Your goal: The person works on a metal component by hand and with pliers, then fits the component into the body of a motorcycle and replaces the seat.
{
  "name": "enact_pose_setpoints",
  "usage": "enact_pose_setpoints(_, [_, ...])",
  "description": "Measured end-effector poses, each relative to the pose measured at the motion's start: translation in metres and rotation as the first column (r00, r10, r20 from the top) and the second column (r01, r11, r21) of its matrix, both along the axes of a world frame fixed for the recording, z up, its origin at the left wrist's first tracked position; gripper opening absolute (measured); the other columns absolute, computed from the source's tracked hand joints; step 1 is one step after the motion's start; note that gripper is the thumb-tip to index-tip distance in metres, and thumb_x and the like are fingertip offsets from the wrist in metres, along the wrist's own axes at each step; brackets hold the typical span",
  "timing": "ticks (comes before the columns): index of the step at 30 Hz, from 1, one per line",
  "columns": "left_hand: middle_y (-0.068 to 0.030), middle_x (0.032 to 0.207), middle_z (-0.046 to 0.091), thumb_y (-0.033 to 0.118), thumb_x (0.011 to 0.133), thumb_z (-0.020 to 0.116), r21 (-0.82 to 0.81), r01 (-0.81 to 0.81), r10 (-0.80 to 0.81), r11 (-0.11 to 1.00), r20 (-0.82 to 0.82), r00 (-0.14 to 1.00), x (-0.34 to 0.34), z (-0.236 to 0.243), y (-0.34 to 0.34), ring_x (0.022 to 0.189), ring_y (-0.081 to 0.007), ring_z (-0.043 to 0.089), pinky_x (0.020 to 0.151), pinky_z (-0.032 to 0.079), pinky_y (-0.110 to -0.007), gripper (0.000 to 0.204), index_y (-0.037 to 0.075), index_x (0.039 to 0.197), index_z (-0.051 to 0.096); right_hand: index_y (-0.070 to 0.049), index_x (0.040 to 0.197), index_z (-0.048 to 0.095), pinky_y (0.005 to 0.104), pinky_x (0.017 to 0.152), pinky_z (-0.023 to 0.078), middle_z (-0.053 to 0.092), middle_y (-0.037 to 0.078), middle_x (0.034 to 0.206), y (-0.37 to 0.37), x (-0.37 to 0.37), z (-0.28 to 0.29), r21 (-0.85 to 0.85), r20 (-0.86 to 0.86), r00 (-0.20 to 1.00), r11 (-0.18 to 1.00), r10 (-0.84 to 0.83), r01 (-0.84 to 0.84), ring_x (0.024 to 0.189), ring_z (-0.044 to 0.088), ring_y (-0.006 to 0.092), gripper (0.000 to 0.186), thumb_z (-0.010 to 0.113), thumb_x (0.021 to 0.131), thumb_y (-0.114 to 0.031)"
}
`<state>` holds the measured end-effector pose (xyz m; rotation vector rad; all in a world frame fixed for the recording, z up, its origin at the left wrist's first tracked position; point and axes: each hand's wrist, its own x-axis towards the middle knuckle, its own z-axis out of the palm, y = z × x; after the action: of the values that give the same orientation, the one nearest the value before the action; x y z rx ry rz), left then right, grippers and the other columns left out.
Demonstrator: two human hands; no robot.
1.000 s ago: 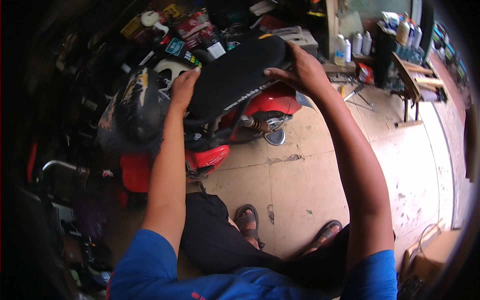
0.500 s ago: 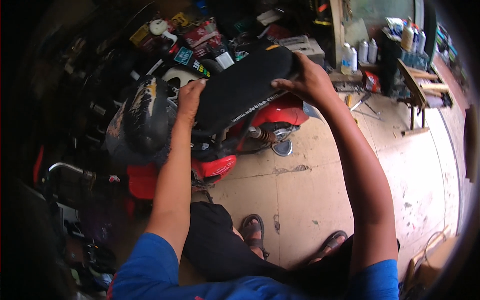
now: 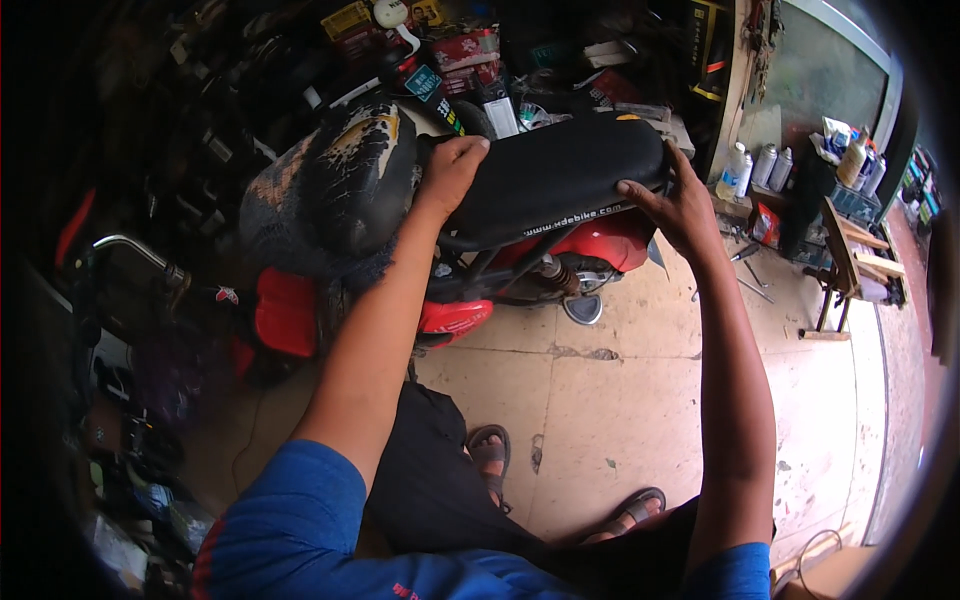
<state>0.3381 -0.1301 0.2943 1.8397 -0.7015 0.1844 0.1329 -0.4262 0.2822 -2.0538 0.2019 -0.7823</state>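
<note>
A long black seat pad [image 3: 560,172] lies between my two hands over the rear of a red two-wheeled bike [image 3: 590,245]. My left hand [image 3: 452,178] grips its left end, the thumb on top and the fingers hidden behind. At the opposite end, my right hand [image 3: 678,205] is closed around the rounded edge, thumb near the lettered side. Left of the pad sits a worn front seat [image 3: 360,190], its black cover torn and yellowish foam showing. Whether the pad rests fully on the frame beneath cannot be made out.
Boxes [image 3: 468,58] and mixed parts crowd the far side. To the right are spray cans [image 3: 772,168], a wooden stool [image 3: 850,255] and tools [image 3: 750,270] on the tiled floor [image 3: 620,400]. A chrome handlebar [image 3: 135,245] stands at left. My sandalled feet are below.
The seat pad has gone from a tilted position to a more level one, lower over the bike's rear. Both hands have stayed on it, and the whole view has shifted.
</note>
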Motion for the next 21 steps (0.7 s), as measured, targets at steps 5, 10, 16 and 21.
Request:
enact_pose_setpoints(5, [-0.0081, 0.096, 0.074, 0.033, 0.096, 0.065, 0.041, -0.044, 0.043, 0.998, 0.031, 0.999, -0.014, 0.006, -0.006, 0.092, -0.0175, 0.067, 0.083, 0.051, -0.034, 0.037, 0.0, 0.111, 0.072, 0.004, 0.147, 0.043, 0.0378, 0.106, 0.046, 0.061, 0.025, 0.136, 0.004, -0.003, -0.001, 0.053, 0.024, 0.999, 0.998, 0.039, -0.041, 0.128, 0.059, 0.0334, 0.096, 0.088, 0.076, -0.042])
enact_pose_setpoints(10, [-0.001, 0.098, 0.072, 0.033, 0.098, 0.066, 0.037, 0.025, -0.026, 0.999, 0.028, 0.999, -0.007, 0.005, -0.004, 0.093, -0.0108, 0.063, 0.085, 0.05, -0.03, 0.037, 0.001, 0.116, 0.072, 0.005, 0.149, 0.04, 0.0381, 0.105, 0.047, 0.061, 0.025, 0.135, 0.003, 0.001, -0.01, 0.065, 0.029, 0.999, 0.997, 0.041, -0.042, 0.127, 0.06, 0.033, 0.097, 0.087, 0.078, -0.041])
enact_pose_setpoints(16, [-0.0069, 0.086, 0.071, 0.034, 0.097, 0.062, 0.029, 0.0, -0.002, 1.0, 0.076, 0.997, -0.009, 0.003, -0.004, 0.083, -0.018, 0.065, 0.078, 0.051, -0.037, 0.036, 0.001, 0.108, 0.072, 0.005, 0.151, 0.038, 0.0389, 0.103, 0.048, 0.06, 0.027, 0.135, 0.013, -0.002, -0.008, 0.138, -0.026, 0.999, 0.99, 0.035, -0.031, 0.125, 0.061, 0.0332, 0.099, 0.086, 0.079, -0.043])
enact_pose_setpoints(21, [-0.0085, 0.089, 0.071, 0.032, 0.097, 0.064, 0.077, -0.02, 0.012, 0.997, 0.112, 0.994, -0.008, 0.003, 0.009, 0.087, -0.0155, 0.065, 0.079, 0.05, -0.035, 0.036, 0.0, 0.109, 0.07, 0.004, 0.148, 0.04, 0.0395, 0.099, 0.051, 0.063, 0.027, 0.13, 0.021, 0.002, -0.009, 0.109, -0.007, 0.999, 0.994, 0.032, -0.031, 0.119, 0.064, 0.0353, 0.095, 0.085, 0.08, -0.045])
